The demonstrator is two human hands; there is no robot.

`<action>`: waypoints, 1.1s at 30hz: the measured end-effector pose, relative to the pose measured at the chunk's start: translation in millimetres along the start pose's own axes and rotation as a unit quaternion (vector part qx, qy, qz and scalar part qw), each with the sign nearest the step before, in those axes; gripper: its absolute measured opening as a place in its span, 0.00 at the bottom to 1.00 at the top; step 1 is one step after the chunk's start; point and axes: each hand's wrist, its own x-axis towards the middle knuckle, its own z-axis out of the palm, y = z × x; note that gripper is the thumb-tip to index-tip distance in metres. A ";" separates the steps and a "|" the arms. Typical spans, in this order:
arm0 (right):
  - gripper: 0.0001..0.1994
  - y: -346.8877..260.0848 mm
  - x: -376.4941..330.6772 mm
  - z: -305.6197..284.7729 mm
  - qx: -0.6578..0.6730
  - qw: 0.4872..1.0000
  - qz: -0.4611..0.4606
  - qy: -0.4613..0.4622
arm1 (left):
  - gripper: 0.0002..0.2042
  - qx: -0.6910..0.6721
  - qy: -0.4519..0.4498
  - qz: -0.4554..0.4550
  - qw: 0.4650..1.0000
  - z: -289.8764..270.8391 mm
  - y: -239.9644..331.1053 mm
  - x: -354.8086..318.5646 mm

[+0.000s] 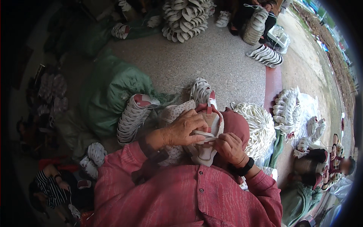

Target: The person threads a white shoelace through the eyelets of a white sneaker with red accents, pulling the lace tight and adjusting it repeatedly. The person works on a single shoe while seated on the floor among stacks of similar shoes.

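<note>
A white and beige shoe upper (206, 153) with a red lining and tongue rests on my lap. A flat white shoelace (206, 134) runs across its opening. My left hand (186, 128) lies at the upper's left edge, its fingers bent and the thumb and fingertips closed at the lace. On the other side, my right hand (230, 148) pinches the lace near the upper's right edge. The exact hold of the left fingertips is partly hidden. Right behind the upper sits a stack of laced uppers (200, 89).
Left of my lap lean a row of nested uppers (132, 119) and a green sack (117, 85). A bundle of white laces (257, 123) lies at my right, with more stacked uppers (286, 109) beyond. Tall piles (187, 19) stand farther off. Other people (56, 185) sit nearby.
</note>
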 end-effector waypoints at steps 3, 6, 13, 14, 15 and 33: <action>0.14 8.1 -4.9 -7.0 0.056 0.997 0.029 -0.036 | 0.14 0.021 0.024 0.017 0.999 4.7 1.7 6.2; 0.15 7.0 -2.5 -15.2 0.095 0.991 0.087 -0.034 | 0.14 0.071 0.033 0.055 0.995 5.5 3.2 12.3; 0.14 10.1 4.7 -21.2 0.076 0.991 0.067 -0.082 | 0.18 0.175 0.048 0.088 0.980 7.5 10.2 17.6; 0.14 11.3 6.0 -21.5 0.067 0.993 0.048 -0.086 | 0.18 0.169 0.046 0.087 0.981 5.8 10.9 16.6; 0.14 12.8 6.7 -22.0 0.058 0.994 0.029 -0.090 | 0.18 0.163 0.045 0.086 0.982 0.7 15.7 16.5; 0.13 21.7 20.2 -29.5 0.084 0.978 0.055 -0.182 | 0.08 0.178 0.046 0.116 0.976 5.9 6.6 20.5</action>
